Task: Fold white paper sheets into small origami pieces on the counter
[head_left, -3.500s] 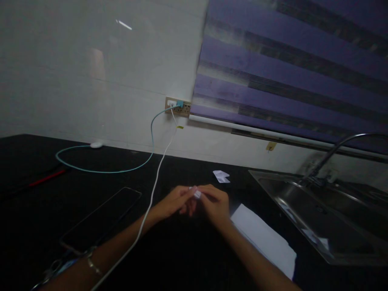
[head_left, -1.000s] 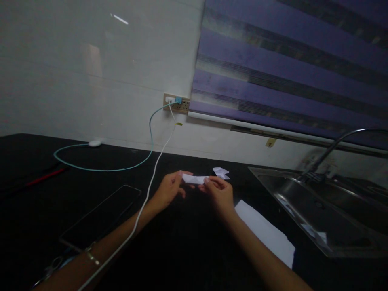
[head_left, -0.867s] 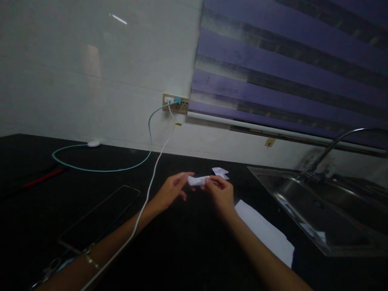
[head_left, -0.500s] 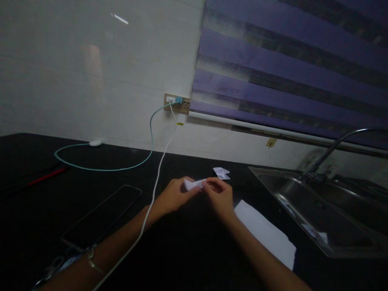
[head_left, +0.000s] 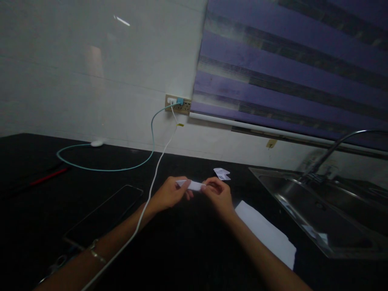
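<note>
Between my two hands is a small strip of folded white paper (head_left: 195, 186), held just above the dark counter. My left hand (head_left: 173, 193) pinches its left end with thumb and fingers. At the other end, the fingertips of my right hand (head_left: 218, 194) are closed on the paper. A folded white paper piece (head_left: 222, 173) lies on the counter just beyond my right hand. Beside my right forearm rests a stack of white paper (head_left: 265, 232), partly covered by the arm.
A phone (head_left: 104, 214) lies left of my left forearm. A white cable (head_left: 156, 173) runs from the wall socket (head_left: 186, 106) across that forearm. A teal cable (head_left: 121, 169) loops on the black counter (head_left: 182, 250). At right is a steel sink (head_left: 321, 226) with a faucet (head_left: 333, 147).
My left hand has slid left along the folded paper, so more of the strip shows between my hands. My right hand has stayed nearly in place.
</note>
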Demonstrator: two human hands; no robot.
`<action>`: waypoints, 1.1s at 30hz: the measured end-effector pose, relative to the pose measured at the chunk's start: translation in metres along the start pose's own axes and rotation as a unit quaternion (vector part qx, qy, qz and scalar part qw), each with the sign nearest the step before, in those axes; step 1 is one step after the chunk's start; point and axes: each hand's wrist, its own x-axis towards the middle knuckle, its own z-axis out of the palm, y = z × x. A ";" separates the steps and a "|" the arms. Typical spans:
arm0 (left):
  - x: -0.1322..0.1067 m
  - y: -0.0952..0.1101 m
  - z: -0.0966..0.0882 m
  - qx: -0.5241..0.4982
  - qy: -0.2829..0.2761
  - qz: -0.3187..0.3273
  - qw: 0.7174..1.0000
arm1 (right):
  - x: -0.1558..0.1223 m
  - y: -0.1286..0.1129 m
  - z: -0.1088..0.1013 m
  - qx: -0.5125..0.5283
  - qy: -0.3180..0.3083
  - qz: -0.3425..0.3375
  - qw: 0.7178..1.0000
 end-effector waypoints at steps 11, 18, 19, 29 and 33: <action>-0.001 -0.008 0.004 0.023 -0.130 -0.048 0.990 | 0.004 0.000 -0.008 -0.101 -0.015 -0.017 0.995; 0.002 -0.013 0.000 -0.081 -0.151 -0.087 0.981 | 0.002 -0.005 -0.007 -0.166 -0.094 -0.098 0.977; 0.002 -0.014 0.001 -0.076 -0.156 -0.087 0.981 | 0.001 -0.006 -0.007 -0.186 -0.109 -0.116 0.970; -0.002 -0.016 0.006 0.042 -0.155 -0.084 0.983 | -0.001 -0.014 -0.013 -0.360 -0.213 -0.153 0.896; -0.003 -0.010 0.007 0.085 -0.139 -0.073 0.984 | -0.001 -0.015 -0.014 -0.342 -0.236 -0.144 0.898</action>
